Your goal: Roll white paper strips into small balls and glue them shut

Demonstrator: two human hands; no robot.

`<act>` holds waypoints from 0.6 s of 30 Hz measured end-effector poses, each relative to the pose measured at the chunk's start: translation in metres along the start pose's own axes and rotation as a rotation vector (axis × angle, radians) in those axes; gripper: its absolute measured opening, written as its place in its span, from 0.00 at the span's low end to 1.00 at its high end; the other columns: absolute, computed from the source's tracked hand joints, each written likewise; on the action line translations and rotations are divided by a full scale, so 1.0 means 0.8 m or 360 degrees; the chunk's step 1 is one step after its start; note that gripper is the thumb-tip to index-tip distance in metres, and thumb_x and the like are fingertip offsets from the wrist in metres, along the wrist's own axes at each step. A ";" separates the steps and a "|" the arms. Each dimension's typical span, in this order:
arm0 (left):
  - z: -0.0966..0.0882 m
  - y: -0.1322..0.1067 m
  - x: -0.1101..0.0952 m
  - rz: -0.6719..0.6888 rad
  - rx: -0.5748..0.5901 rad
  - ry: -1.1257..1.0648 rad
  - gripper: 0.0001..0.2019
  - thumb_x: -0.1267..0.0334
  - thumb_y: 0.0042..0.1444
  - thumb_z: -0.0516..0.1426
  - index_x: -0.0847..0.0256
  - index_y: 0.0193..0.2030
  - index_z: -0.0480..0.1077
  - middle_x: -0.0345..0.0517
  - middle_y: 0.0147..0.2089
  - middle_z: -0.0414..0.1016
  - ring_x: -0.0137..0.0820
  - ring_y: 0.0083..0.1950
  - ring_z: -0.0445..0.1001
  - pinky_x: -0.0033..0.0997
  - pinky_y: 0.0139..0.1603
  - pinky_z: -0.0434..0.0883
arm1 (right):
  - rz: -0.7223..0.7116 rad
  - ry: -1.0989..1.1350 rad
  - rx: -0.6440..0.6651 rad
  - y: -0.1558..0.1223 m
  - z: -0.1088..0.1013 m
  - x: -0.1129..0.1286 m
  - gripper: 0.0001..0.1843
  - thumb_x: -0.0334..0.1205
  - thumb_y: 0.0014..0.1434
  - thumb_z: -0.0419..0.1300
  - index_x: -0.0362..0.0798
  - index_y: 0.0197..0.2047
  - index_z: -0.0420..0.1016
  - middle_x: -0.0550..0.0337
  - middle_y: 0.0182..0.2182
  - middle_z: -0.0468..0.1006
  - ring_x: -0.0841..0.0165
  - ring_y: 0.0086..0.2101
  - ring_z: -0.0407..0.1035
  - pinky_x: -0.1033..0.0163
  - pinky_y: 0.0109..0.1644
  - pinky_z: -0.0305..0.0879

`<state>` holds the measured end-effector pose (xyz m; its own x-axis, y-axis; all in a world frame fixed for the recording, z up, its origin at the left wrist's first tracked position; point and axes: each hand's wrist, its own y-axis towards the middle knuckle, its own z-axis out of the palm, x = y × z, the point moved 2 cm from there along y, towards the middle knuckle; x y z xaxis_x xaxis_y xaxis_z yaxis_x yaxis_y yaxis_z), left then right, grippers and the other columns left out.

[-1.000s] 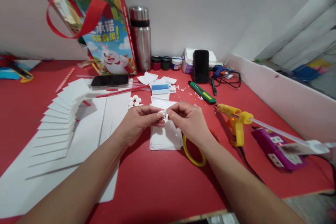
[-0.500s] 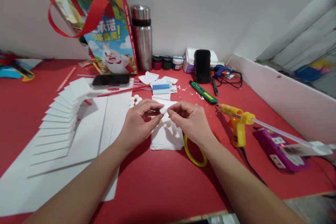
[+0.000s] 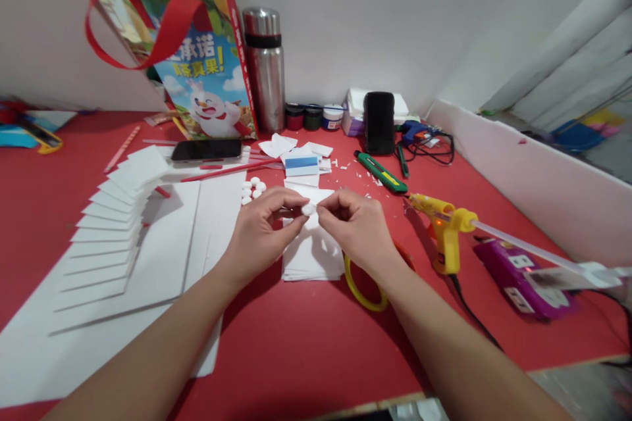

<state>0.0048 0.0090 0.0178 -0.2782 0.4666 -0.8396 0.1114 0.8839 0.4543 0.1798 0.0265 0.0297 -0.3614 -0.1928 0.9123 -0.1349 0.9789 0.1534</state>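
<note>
Between thumb and fingers, my left hand (image 3: 266, 227) pinches a small white round piece (image 3: 309, 209). Thumb and fingertips of my right hand (image 3: 358, 227) are closed at the right edge of that piece; whether they grip it or a tiny scrap cannot be made out. Both hands are above a stack of white paper (image 3: 312, 260). Several more white round pieces (image 3: 253, 191) lie just beyond my left hand. Under my right wrist is a yellow ring-shaped handle (image 3: 368, 306), partly hidden.
White card steps (image 3: 106, 237) stand on a white board at left. On the right are a yellow glue gun (image 3: 447, 237), a purple box (image 3: 523, 279) and a green cutter (image 3: 380, 172). Behind stand a steel flask (image 3: 265, 79), a gift bag (image 3: 212, 92) and a phone (image 3: 379, 122).
My hands stay almost in place around the white round piece, with only a slight turn of it at the fingertips. The whole view has shifted a little.
</note>
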 end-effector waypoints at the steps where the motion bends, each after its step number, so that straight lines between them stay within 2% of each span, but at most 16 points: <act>1: 0.000 0.000 0.001 -0.0040 -0.0012 -0.0035 0.08 0.69 0.58 0.64 0.60 0.44 0.78 0.47 0.45 0.79 0.31 0.45 0.79 0.31 0.46 0.79 | -0.0012 -0.0040 0.0005 -0.001 -0.003 0.005 0.05 0.36 0.54 0.61 0.45 0.28 0.75 0.64 0.22 0.74 0.74 0.23 0.63 0.67 0.28 0.59; 3: 0.000 0.001 0.003 -0.0114 -0.0037 -0.0093 0.08 0.69 0.57 0.64 0.60 0.44 0.79 0.47 0.44 0.79 0.32 0.45 0.79 0.31 0.46 0.79 | -0.0104 -0.0223 -0.0006 -0.007 -0.013 0.022 0.08 0.37 0.59 0.60 0.46 0.29 0.75 0.63 0.22 0.74 0.73 0.23 0.64 0.67 0.29 0.58; 6: 0.000 0.002 0.005 -0.0184 -0.0059 -0.0172 0.09 0.69 0.55 0.65 0.60 0.44 0.79 0.47 0.44 0.79 0.32 0.44 0.79 0.32 0.46 0.79 | -0.0378 -0.0819 -0.0074 -0.037 -0.041 0.058 0.11 0.37 0.64 0.55 0.46 0.31 0.74 0.58 0.26 0.77 0.70 0.26 0.68 0.64 0.32 0.59; 9: 0.000 0.001 0.007 -0.0195 -0.0055 -0.0195 0.09 0.69 0.56 0.65 0.59 0.44 0.79 0.46 0.45 0.79 0.31 0.45 0.79 0.31 0.47 0.79 | -0.0473 -0.1408 0.0097 -0.085 -0.078 0.069 0.14 0.41 0.67 0.52 0.47 0.33 0.74 0.55 0.27 0.78 0.67 0.23 0.69 0.62 0.28 0.56; 11: 0.001 0.000 0.008 -0.0192 -0.0046 -0.0195 0.09 0.69 0.56 0.65 0.59 0.44 0.79 0.46 0.45 0.79 0.30 0.45 0.79 0.30 0.47 0.79 | -0.0391 -0.1701 0.0074 -0.114 -0.109 0.054 0.19 0.47 0.69 0.49 0.49 0.30 0.73 0.55 0.25 0.78 0.65 0.20 0.69 0.60 0.25 0.53; 12: 0.001 -0.001 0.008 -0.0195 -0.0044 -0.0198 0.09 0.69 0.56 0.65 0.59 0.45 0.79 0.46 0.46 0.79 0.30 0.45 0.79 0.30 0.47 0.79 | -0.0270 -0.1835 0.0002 -0.124 -0.125 0.041 0.22 0.51 0.69 0.47 0.50 0.29 0.72 0.54 0.25 0.78 0.62 0.21 0.71 0.60 0.25 0.54; 14: 0.002 -0.001 0.008 -0.0196 -0.0050 -0.0208 0.09 0.69 0.56 0.65 0.59 0.45 0.79 0.46 0.46 0.79 0.30 0.45 0.79 0.30 0.47 0.79 | 0.0051 -0.2151 -0.0221 -0.132 -0.154 0.011 0.27 0.58 0.69 0.42 0.50 0.34 0.73 0.50 0.27 0.79 0.55 0.23 0.72 0.56 0.25 0.56; 15: 0.002 -0.001 0.009 -0.0198 -0.0057 -0.0214 0.09 0.69 0.56 0.65 0.59 0.44 0.79 0.46 0.45 0.79 0.30 0.45 0.78 0.30 0.46 0.79 | 0.0138 -0.2208 -0.0262 -0.130 -0.163 -0.004 0.30 0.60 0.68 0.41 0.48 0.38 0.74 0.46 0.31 0.81 0.51 0.25 0.74 0.53 0.27 0.59; 17: 0.002 0.000 0.009 -0.0209 -0.0071 -0.0236 0.09 0.69 0.56 0.65 0.60 0.44 0.79 0.46 0.45 0.79 0.30 0.44 0.78 0.30 0.46 0.79 | 0.0180 -0.2074 -0.0325 -0.114 -0.172 -0.027 0.30 0.62 0.67 0.43 0.45 0.42 0.74 0.39 0.41 0.82 0.48 0.37 0.77 0.51 0.36 0.66; 18: 0.002 0.001 0.010 -0.0221 -0.0079 -0.0250 0.08 0.69 0.56 0.65 0.60 0.44 0.79 0.46 0.45 0.79 0.30 0.44 0.78 0.30 0.46 0.79 | 0.0235 -0.1972 -0.0313 -0.102 -0.173 -0.037 0.29 0.63 0.65 0.47 0.46 0.38 0.73 0.39 0.38 0.81 0.48 0.37 0.77 0.52 0.38 0.66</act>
<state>0.0045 0.0131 0.0108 -0.1350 0.3433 -0.9295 0.0344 0.9391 0.3419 0.3295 -0.0384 0.0428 -0.9957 0.0894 -0.0250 0.0812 0.9694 0.2317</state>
